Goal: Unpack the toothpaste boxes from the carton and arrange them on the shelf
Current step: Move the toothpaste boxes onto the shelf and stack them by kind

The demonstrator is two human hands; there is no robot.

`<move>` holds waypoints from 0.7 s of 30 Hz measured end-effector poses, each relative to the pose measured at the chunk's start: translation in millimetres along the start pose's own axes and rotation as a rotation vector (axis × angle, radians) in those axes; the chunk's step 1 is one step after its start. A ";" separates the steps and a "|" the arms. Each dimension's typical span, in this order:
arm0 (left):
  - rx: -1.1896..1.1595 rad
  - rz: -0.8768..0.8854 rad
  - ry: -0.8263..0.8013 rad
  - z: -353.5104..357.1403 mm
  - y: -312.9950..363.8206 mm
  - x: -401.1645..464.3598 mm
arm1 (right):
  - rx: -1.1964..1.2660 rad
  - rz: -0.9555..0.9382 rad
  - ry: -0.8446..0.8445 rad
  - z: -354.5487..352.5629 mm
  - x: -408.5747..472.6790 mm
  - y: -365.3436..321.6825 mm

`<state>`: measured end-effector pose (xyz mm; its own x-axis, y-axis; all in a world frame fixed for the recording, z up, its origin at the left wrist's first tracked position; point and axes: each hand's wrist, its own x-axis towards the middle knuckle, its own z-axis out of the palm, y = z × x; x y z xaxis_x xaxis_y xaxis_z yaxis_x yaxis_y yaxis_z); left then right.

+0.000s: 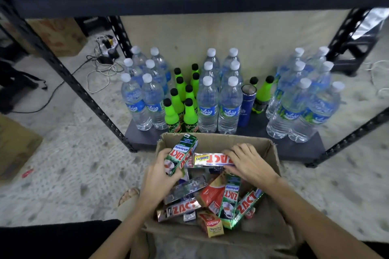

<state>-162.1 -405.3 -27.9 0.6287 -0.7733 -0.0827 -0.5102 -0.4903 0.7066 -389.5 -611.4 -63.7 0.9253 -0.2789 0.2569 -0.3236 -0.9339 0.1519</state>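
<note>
Bottom shelf [143, 139] stocked with water bottles [207, 107]; carton [271, 153] in front.
Left hand [160, 176] clamped on green Zact box [181, 155]; right hand [248, 162] gripping silver Zact box [208, 159].

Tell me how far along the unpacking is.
Nothing shelved yet: the shelf holds only bottles. In hand: the left hand grips a green box; the right hand rests on a white box. Left: many boxes still fill the carton.
</note>
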 end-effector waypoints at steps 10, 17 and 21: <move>-0.029 0.362 0.103 -89.7 109.7 12.2 | -0.020 0.221 0.380 -154.0 11.0 41.5; -0.090 0.570 0.185 -163.2 186.6 11.3 | -0.091 0.278 0.585 -276.9 15.3 66.0; -0.115 0.723 0.181 -211.2 241.5 11.4 | -0.136 0.272 0.699 -340.8 19.9 85.0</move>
<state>-154.2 -447.6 290.2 0.2519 -0.8032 0.5398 -0.7740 0.1676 0.6106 -465.9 -620.1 279.6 0.4836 -0.2461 0.8400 -0.5859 -0.8040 0.1018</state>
